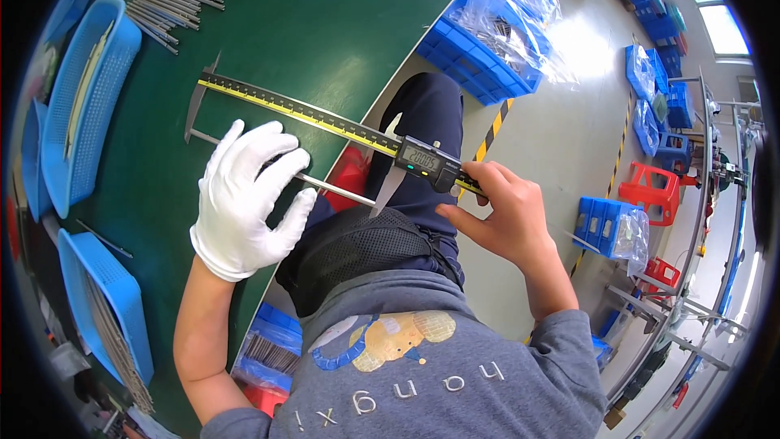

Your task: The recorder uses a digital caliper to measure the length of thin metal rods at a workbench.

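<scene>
My left hand [250, 199], in a white glove, has its fingers closed round a thin metal rod [341, 192]. The rod lies lengthwise between the jaws of a digital caliper [301, 111], which has a black and yellow scale and a small display. One rod end is by the caliper's far-left jaw, the other at the sliding jaw [391, 189] above my lap. Bare, my right hand [512, 210] grips the caliper's right end with its fingers, the thumb below and apart from the display. Part of the rod is hidden behind the gloved fingers.
Several metal rods [175, 0] lie fanned out on the green table [325, 8]. Light-blue baskets [110, 106] line its left side, one [134, 317] holding rods. Right of the table edge stands a blue crate [467, 61] with plastic film; red stools [654, 193] stand further right.
</scene>
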Demonstrator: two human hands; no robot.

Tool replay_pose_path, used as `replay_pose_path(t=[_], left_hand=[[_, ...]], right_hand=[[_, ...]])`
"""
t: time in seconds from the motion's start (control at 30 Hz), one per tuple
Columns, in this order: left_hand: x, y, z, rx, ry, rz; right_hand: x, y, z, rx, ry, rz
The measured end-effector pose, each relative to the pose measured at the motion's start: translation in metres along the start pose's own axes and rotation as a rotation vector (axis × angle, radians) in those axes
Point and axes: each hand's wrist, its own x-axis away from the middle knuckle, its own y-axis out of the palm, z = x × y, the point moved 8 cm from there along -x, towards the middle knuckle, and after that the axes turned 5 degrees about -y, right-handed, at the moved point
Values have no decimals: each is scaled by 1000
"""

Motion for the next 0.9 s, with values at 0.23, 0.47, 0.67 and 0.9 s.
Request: replay_pose_path(t=[0.23,0.47,0.67,0.9], left_hand=[[-1,7,14,2,67,-48],[-2,19,27,-3,132,-32],[3,22,35,-101,180,7],[2,35,59,-167,233,86]], right_hand=[[1,2,1,24,-13,2],[1,1,1,13,-4,8],[-2,5,0,-5,-5,5],[7,-1,3,-55,-3,14]])
